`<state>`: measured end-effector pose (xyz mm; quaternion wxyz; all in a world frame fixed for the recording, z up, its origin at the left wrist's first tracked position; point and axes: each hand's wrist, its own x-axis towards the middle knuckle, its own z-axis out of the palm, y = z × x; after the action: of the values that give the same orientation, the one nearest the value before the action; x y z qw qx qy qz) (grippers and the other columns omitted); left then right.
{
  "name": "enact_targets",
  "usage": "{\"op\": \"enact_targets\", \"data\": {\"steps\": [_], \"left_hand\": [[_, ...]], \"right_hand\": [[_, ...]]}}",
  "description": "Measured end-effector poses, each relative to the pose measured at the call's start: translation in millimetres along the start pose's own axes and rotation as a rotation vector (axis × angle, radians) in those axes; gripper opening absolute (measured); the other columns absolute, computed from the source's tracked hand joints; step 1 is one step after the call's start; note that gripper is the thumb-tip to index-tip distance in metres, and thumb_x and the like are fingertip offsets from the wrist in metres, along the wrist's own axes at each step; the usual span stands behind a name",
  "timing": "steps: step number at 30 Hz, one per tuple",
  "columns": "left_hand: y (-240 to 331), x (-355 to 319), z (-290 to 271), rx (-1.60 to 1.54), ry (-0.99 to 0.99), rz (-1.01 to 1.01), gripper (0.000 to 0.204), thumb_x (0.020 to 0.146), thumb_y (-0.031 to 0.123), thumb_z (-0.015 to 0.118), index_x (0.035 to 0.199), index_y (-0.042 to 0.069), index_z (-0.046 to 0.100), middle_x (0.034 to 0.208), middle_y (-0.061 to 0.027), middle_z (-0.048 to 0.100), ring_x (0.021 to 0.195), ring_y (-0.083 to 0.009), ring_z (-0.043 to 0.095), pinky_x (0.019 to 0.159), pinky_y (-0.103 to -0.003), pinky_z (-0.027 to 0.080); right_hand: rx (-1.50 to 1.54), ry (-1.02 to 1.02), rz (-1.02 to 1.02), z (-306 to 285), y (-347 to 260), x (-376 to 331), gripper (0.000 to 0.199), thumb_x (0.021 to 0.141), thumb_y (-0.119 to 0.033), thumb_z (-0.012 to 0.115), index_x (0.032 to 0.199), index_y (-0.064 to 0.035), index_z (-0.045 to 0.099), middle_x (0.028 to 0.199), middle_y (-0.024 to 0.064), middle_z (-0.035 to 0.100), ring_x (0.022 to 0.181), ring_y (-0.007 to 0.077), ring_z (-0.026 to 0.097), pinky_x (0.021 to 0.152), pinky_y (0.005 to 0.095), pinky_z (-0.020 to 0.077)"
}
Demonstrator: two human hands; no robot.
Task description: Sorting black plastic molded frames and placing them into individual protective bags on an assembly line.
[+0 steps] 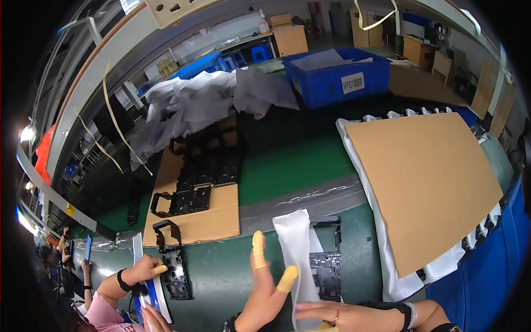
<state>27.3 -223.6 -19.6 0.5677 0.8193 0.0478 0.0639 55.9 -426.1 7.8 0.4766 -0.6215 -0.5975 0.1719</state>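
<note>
My left hand (265, 288) is open left of a soft white wrapping sheet (293, 238), yellow finger covers on its spread index finger and thumb. The thumb tip is close to the sheet's edge; touching or apart, I cannot tell. My right hand (345, 316) has its fingers stretched out across the sheet's lower part. Its yellow-covered thumb shows only partly at the lower edge. Beneath the sheet, partly hidden, lies a black plastic frame part (326, 271) with an open loop at its far end, flat on the green tabletop (221, 276).
At left a co-worker's hand (146, 269) touches a similar black part (176, 271). Several black parts (191, 200) lie on cardboard (224, 213). On the right, a large cardboard sheet (426, 188) covers white-wrapped pieces. A blue bin (315, 88) and a pile of white sheets (193, 99) stand behind.
</note>
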Motion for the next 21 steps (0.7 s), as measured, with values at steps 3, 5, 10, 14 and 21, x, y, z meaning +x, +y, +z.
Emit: {"op": "enact_targets", "data": {"steps": [3,5,10,14,21], "left_hand": [[23,-14,-11,-0.088,0.011,0.023,0.081,0.086,0.047,0.055,0.145,0.01,0.015,0.147,-0.013,0.021,0.132,-0.0304,0.029,0.103,-0.05,0.029],[53,-11,-20,0.576,0.117,0.519,0.031,0.084,0.032,0.062,0.106,0.01,0.062,0.104,-0.0111,0.063,0.099,-0.0262,0.059,0.101,-0.045,0.031],[43,-11,-40,0.57,-0.355,0.378,0.029,0.077,0.039,0.065,0.086,0.011,0.069,0.08,-0.0117,0.066,0.102,-0.0326,0.06,0.103,-0.054,0.024],[33,-12,-42,0.941,-0.51,-0.024,0.075,0.081,0.049,0.061,0.137,0.006,0.035,0.124,-0.02,0.047,0.106,-0.0366,0.052,0.092,-0.046,0.041],[29,-16,14,0.815,-0.418,0.092,0.072,0.072,0.042,0.07,0.132,0.011,0.044,0.101,-0.0205,0.052,0.085,-0.0349,0.057,0.072,-0.039,0.05]], "right_hand": [[0.027,-0.131,-0.07,-3,-4,7,0.063,0.07,0.008,0.053,0.125,-0.0216,0.055,0.13,0.0165,0.042,0.125,0.0333,0.038,0.103,0.0392,0.0355],[0.183,-0.076,-0.119,3,-3,7,0.058,0.073,0.01,0.051,0.122,-0.0195,0.056,0.132,0.0172,0.04,0.126,0.0356,0.035,0.099,0.0402,0.0386],[-0.087,0.044,0.121,-6,1,-15,0.039,0.076,-0.009,0.063,0.114,-0.0067,0.056,0.111,0.0167,0.051,0.106,0.0341,0.051,0.093,0.0396,0.043],[-0.317,-0.097,0.322,0,5,-42,0.038,0.077,-0.012,0.061,0.114,-0.0052,0.054,0.117,0.0189,0.05,0.11,0.035,0.049,0.095,0.04,0.0416],[-0.255,-0.065,0.312,2,5,-54,0.041,0.077,-0.005,0.058,0.117,-0.0036,0.051,0.123,0.0226,0.046,0.12,0.0369,0.042,0.099,0.0398,0.0384]]}}
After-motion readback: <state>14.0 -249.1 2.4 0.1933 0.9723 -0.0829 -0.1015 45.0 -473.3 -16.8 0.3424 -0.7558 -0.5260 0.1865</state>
